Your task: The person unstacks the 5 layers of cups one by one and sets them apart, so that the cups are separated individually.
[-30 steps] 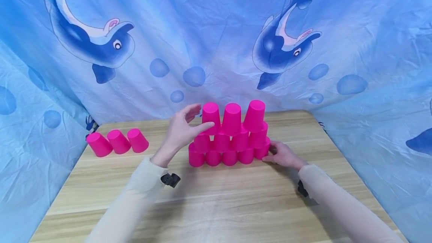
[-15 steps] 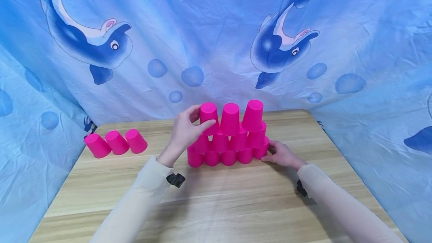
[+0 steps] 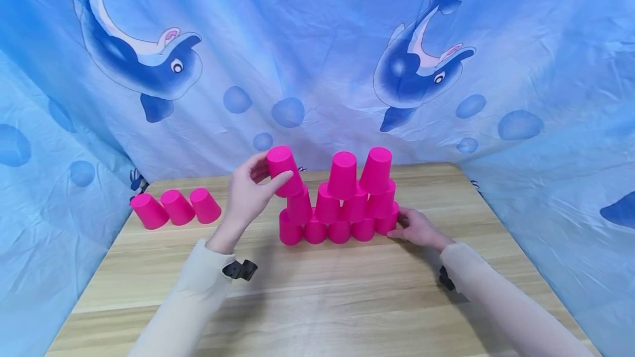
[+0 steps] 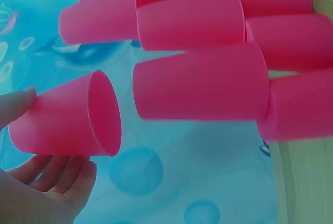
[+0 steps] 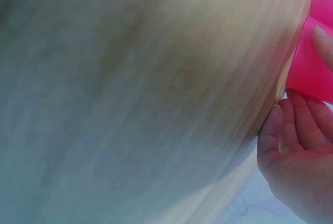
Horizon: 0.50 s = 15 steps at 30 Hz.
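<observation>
A person sits at a wooden counter (image 3: pixel 317 291) draped behind with a blue dolphin-print cloth (image 3: pixel 317 43). In the middle of the counter stands a stack of upside-down bright pink cups (image 3: pixel 347 208): five in the bottom row, four above them, and two on top toward the right side.

The left hand (image 3: pixel 248 194) holds one pink cup (image 3: pixel 281 168) lifted clear of the stack, just above and left of the second row's left end. The cup is upside down and tilted, its base leaning left. The thumb and fingers (image 3: pixel 280 180) are clamped around its wall; the left wrist view shows the thumb on one side and the curled fingers beneath the cup (image 4: pixel 67 117), with its open mouth facing the stack.

The right hand (image 3: pixel 416 227) rests low on the counter at the right end of the bottom row. Its fingers (image 5: pixel 296 125) lie loosely together and lightly curved, their tips touching the outermost bottom cup (image 3: pixel 388 222).

Well apart, near the counter's far left corner, three more pink cups (image 3: pixel 176 208) stand upside down in a row, side by side.
</observation>
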Tool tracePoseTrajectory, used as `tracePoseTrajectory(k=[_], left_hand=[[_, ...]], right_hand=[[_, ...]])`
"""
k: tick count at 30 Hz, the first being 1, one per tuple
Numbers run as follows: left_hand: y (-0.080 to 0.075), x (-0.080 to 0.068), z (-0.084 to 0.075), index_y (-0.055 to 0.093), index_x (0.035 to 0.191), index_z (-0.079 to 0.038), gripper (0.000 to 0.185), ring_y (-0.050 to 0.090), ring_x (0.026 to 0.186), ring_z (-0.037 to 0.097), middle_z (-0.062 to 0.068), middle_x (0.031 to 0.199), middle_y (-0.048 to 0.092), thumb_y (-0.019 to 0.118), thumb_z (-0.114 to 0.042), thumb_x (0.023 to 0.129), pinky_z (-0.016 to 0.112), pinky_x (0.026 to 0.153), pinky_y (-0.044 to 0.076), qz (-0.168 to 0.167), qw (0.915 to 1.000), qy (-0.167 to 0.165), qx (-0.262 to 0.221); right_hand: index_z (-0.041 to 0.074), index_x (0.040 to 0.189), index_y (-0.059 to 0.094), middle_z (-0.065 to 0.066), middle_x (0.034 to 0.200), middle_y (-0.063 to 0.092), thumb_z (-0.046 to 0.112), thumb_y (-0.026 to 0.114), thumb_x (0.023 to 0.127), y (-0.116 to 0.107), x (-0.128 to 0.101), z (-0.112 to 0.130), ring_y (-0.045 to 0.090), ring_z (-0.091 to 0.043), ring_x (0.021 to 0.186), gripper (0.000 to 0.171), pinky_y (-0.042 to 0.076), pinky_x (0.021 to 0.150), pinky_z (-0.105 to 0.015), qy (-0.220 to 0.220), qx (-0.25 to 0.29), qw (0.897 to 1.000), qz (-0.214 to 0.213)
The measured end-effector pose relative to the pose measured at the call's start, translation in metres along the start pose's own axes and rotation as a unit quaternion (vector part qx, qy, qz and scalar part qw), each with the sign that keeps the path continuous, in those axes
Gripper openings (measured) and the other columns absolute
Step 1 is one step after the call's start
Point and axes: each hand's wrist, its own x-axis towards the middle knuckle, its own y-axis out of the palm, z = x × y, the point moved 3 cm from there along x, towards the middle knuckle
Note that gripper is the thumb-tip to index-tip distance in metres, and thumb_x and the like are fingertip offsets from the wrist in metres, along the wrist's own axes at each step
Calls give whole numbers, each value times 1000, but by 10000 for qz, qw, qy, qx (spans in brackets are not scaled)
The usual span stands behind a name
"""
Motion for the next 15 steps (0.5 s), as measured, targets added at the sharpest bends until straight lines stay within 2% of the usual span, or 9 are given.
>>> tracePoseTrajectory(k=[2,6,11,15], left_hand=[[-7,-5,-5,57,126,4,49,62,99,31,17,109,64,75,-6,82,39,89,50,-97,9999,-58,87],[-22,-14,3,59,125,3,48,62,97,30,17,107,65,76,-6,81,36,88,50,-317,9991,-151,247],[-44,-22,36,62,124,-6,52,63,95,21,10,107,66,81,-18,78,28,86,50,-583,9968,-402,377],[-64,-31,59,62,125,-10,55,62,95,17,8,107,65,82,-27,77,24,84,50,-632,9937,-728,569]], right_hand=[[3,135,50,-15,130,55,25,81,78,0,0,-1,50,-38,119,68,43,95,-50,50,3,10000,-1],[3,136,50,-15,130,55,26,81,78,-1,0,0,50,-38,118,69,43,95,-51,80,-60,9999,27],[4,137,49,-14,130,54,26,81,77,-1,0,0,50,-37,119,72,43,95,-50,176,-7,9998,24],[4,137,48,-15,131,53,28,81,77,-1,0,-1,49,-37,119,73,43,95,-51,182,-9,9998,44]])
